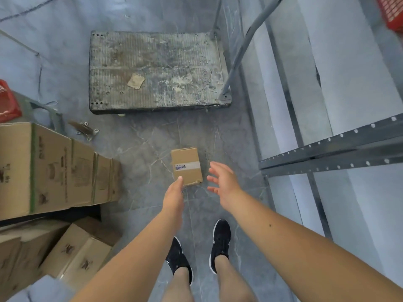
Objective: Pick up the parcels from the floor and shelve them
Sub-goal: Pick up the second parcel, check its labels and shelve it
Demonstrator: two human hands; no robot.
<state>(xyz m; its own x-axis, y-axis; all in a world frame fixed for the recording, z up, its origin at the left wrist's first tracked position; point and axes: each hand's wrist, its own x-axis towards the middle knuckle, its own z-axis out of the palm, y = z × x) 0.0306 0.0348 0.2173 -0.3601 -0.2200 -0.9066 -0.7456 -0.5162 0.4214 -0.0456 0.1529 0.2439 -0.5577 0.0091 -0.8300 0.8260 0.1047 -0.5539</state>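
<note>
A small brown cardboard parcel (pixel 186 165) with a tape strip and a blue-and-white label lies flat on the grey floor in front of my feet. My left hand (pixel 173 196) reaches down toward its near left corner, fingertips at the box's edge, holding nothing. My right hand (pixel 222 179) hovers just right of the parcel with fingers spread, apart from it. The grey metal shelving (pixel 327 153) with perforated beams stands at the right.
A dirty flat platform trolley (pixel 157 70) with a grey handle sits beyond the parcel. Large cardboard boxes (pixel 54 168) are stacked at the left, more lie at the lower left. Red baskets show at the left edge and top right. My black shoes (pixel 220 243) stand below.
</note>
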